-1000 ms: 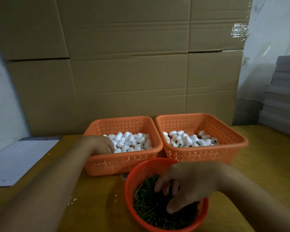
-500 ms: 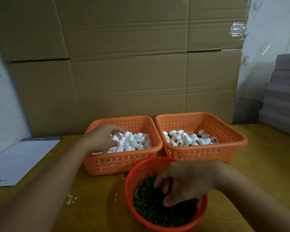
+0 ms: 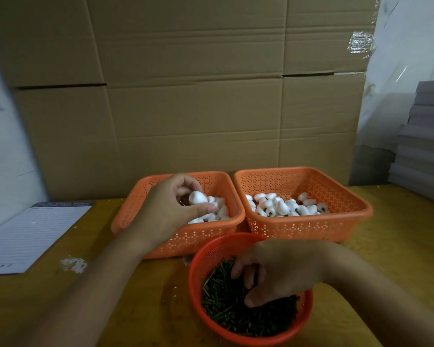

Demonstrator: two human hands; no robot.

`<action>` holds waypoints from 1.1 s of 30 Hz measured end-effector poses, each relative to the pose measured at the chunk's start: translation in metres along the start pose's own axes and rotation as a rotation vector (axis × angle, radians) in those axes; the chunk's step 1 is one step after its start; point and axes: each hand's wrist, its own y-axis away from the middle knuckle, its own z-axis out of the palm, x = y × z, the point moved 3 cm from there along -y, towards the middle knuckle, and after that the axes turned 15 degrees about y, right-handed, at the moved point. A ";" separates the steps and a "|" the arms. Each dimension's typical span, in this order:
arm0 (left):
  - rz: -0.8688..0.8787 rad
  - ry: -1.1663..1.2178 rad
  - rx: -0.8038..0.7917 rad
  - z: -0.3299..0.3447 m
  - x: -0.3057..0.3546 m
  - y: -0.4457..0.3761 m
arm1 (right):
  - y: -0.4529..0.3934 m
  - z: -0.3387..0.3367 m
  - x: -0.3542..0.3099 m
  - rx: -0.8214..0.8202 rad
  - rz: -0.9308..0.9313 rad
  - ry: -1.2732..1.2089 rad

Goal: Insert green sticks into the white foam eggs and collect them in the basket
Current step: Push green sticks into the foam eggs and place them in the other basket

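A wall of flattened cardboard boxes point(image 3: 186, 96) stands behind a wooden table point(image 3: 398, 234). A stack of grey sheets point(image 3: 426, 136) rises at the far right; a lined paper pad point(image 3: 33, 236) lies flat at the left edge of the table.

Two rectangular orange baskets stand side by side, nearly touching. The left basket point(image 3: 186, 241) holds plain white foam eggs point(image 3: 219, 211). The right basket point(image 3: 308, 224) holds eggs with dark green ends showing point(image 3: 286, 206), piled toward its near left part. A round red basket point(image 3: 208, 256) stands just in front of both, filled with short green sticks point(image 3: 223, 304) that lie crosswise in all directions, most of them close to flat.

The left hand point(image 3: 171, 209) is raised over the left basket. Its fingers are curled round one foam egg point(image 3: 198, 197): the thumb runs beneath the egg, the fingertips close over its far side, and the egg protrudes to the right of the palm. The long axis of the egg runs roughly left to right, tilted slightly down toward the right.

The right hand point(image 3: 278, 271) rests palm down in the round basket, fingers bent into the sticks and thumb pressed on the pile. Whether a stick is pinched between them cannot be determined.

Small white foam crumbs point(image 3: 74, 264) lie on the table near the pad.
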 end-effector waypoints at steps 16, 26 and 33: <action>0.139 -0.005 -0.111 0.018 0.016 0.012 | 0.000 0.000 -0.001 0.000 -0.014 0.013; 0.006 0.174 -0.123 0.018 0.011 0.012 | 0.001 0.000 -0.001 0.017 -0.008 0.009; -0.073 0.252 -0.119 0.019 0.017 0.010 | 0.001 -0.001 -0.002 0.009 -0.008 0.011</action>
